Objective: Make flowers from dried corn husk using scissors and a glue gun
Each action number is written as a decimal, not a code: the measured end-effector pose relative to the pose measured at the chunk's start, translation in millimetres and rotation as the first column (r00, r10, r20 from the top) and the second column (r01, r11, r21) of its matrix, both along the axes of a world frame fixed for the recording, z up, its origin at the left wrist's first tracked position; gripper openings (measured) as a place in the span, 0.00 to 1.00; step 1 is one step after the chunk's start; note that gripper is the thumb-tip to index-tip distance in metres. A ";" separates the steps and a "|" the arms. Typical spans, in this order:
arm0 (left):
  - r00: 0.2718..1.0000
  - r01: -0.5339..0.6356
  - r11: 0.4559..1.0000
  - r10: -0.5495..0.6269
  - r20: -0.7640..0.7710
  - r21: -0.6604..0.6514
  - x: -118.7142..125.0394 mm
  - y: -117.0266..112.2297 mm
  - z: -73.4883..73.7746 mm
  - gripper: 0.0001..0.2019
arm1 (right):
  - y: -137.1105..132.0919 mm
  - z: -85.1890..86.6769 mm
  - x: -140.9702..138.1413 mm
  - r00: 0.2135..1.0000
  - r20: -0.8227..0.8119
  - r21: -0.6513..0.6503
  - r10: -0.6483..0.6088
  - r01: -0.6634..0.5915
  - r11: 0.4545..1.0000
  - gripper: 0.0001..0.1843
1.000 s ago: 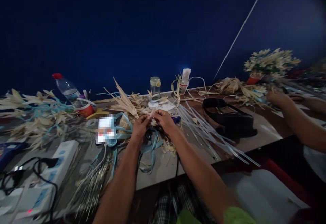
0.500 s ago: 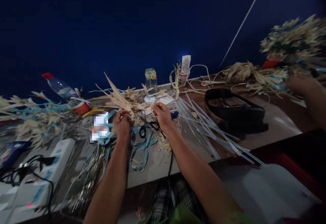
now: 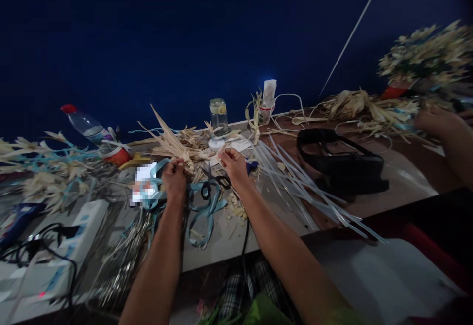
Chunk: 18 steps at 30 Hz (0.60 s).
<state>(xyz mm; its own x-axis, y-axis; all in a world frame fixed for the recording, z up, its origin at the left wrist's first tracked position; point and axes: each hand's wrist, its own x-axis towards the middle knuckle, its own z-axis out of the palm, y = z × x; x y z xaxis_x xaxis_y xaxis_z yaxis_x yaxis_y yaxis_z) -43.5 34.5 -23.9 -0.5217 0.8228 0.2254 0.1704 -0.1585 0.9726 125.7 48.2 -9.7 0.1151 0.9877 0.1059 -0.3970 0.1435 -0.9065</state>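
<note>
My left hand (image 3: pixel 174 179) is closed, its fingertips pinched at the base of a pile of dried corn husks (image 3: pixel 170 143); what they hold is hidden. My right hand (image 3: pixel 235 167) pinches a small pale piece (image 3: pixel 221 151) that looks like husk, in front of the glass jar (image 3: pixel 219 120). Between the hands lie black-handled scissors (image 3: pixel 213 183), points away from me. Light blue ribbon (image 3: pixel 211 216) curls over the table below the scissors, and more of it passes beside my left hand. Husk scraps (image 3: pixel 237 207) lie under my right wrist.
Clear plastic strips (image 3: pixel 295 182) and a black strapped object (image 3: pixel 343 162) lie right. Left are a white power strip (image 3: pixel 83 239), thin metal wires (image 3: pixel 127 256), a red-capped bottle (image 3: pixel 88 125) and husk flowers (image 3: pixel 55 167). Another person's hand (image 3: pixel 436 118) works at far right.
My left hand has shifted very slightly up and left, and the view has moved a little. The right hand keeps its pinch in nearly the same place.
</note>
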 end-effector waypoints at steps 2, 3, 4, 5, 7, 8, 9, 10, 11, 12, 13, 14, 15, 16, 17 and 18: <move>0.997 -0.012 1.000 0.010 -0.070 -0.023 0.4 -0.5 0.3 0.09 | 0.0 -0.8 0.1 1.000 -0.006 0.006 0.015 -0.015 1.000 0.13; 0.994 -0.015 0.999 0.010 -0.112 -0.038 1.8 -1.4 1.6 0.10 | -0.1 -0.9 0.2 1.000 -0.009 0.009 0.020 -0.020 1.000 0.13; 0.987 -0.017 0.998 0.008 -0.159 -0.056 3.8 -2.6 3.6 0.10 | -0.1 -0.7 0.3 1.000 -0.013 0.010 0.020 -0.020 1.000 0.13; 0.978 -0.012 0.997 -0.004 -0.206 -0.079 6.2 -4.0 5.9 0.10 | -0.2 -0.4 0.4 1.000 -0.017 0.011 0.017 -0.017 1.000 0.12; 0.958 -0.011 0.992 -0.026 -0.284 -0.126 10.8 -6.6 10.5 0.11 | -0.1 0.4 0.4 1.000 -0.025 0.012 0.005 -0.005 1.000 0.12; 0.949 -0.015 0.989 -0.032 -0.315 -0.145 12.3 -7.5 11.9 0.12 | 0.1 0.8 0.4 1.000 -0.028 0.013 0.001 -0.001 1.000 0.12; 0.940 -0.022 0.988 -0.032 -0.339 -0.156 13.0 -7.9 12.5 0.13 | 0.4 1.0 0.5 1.000 -0.031 0.014 -0.001 0.001 1.000 0.12; 0.934 -0.028 0.986 -0.032 -0.356 -0.161 12.9 -7.8 12.1 0.12 | 0.8 1.2 0.6 0.999 -0.036 0.014 -0.002 0.003 1.000 0.12; 0.929 -0.032 0.986 -0.031 -0.368 -0.165 11.9 -7.3 10.8 0.11 | 1.1 1.4 0.8 0.999 -0.038 0.015 -0.002 0.003 1.000 0.12; 0.925 -0.037 0.985 -0.030 -0.378 -0.169 10.2 -6.5 8.6 0.10 | 1.4 1.5 1.2 0.999 -0.040 0.015 -0.005 0.006 1.000 0.12; 0.920 -0.038 0.984 -0.035 -0.390 -0.176 8.0 -5.4 5.8 0.10 | 1.6 1.7 1.7 0.999 -0.037 0.016 -0.011 0.011 1.000 0.12; 0.914 -0.038 0.982 -0.041 -0.404 -0.187 5.6 -4.2 2.8 0.11 | 1.8 2.0 2.4 0.999 -0.031 0.015 -0.017 0.018 1.000 0.12; 0.906 -0.039 0.980 -0.048 -0.420 -0.197 3.3 -3.1 -0.2 0.12 | 1.9 2.3 3.2 0.999 -0.025 0.016 -0.025 0.026 1.000 0.12; 0.897 -0.041 0.978 -0.054 -0.438 -0.205 1.2 -2.1 -2.9 0.13 | 1.9 2.7 4.0 0.999 -0.019 0.018 -0.034 0.034 0.999 0.12; 0.886 -0.045 0.977 -0.056 -0.460 -0.207 -0.4 -1.3 -5.1 0.13 | 1.8 3.1 4.7 0.999 -0.014 0.020 -0.042 0.042 0.999 0.13; 0.875 -0.049 0.978 -0.057 -0.481 -0.205 -1.3 -0.8 -6.5 0.13 | 1.7 3.5 5.3 0.999 -0.010 0.023 -0.047 0.048 0.999 0.13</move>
<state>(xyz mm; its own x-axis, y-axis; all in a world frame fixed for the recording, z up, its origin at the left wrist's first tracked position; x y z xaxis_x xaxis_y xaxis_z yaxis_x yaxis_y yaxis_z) -44.8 33.7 -30.4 -0.3880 0.8797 0.2748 0.6254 0.0323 0.7797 131.0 49.9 -6.1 0.1629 0.9783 0.1277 -0.3977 0.1836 -0.8990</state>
